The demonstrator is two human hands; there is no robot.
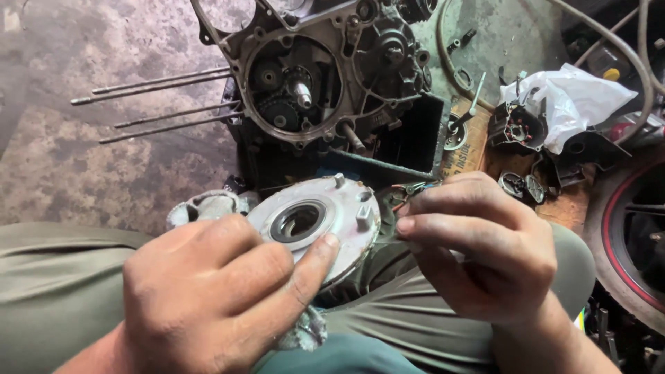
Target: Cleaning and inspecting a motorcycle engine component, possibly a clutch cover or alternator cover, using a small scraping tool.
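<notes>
My left hand (215, 291) has its grip closed on a round metal cover (318, 221), thumb pressed flat on the pale face at about 5 o'clock of the central hole, the other fingers curled behind the rim with a dirty grey rag (208, 206) bunched under it. The cover rests on my lap, over olive trousers (55, 291). Its face is smooth, dull silver, with a dark ringed opening in the middle and small raised lugs at 12 and 2 o'clock.

My right hand (478, 242) sits at 3 o'clock of the cover, its grip narrow, fingertips pinched together on thin wires (409, 190) of red and green at the cover's edge.

At 12 o'clock, on the stained concrete floor (83, 173), stands an open engine case (318, 76), greasy grey cast metal showing gears and a shaft inside, with four long thin studs (159, 104) pointing toward 9 o'clock. At 2 o'clock lies a crumpled white plastic bag (575, 104) beside small dark parts, and at 3 o'clock a black wheel (630, 242) with a red rim stripe.
</notes>
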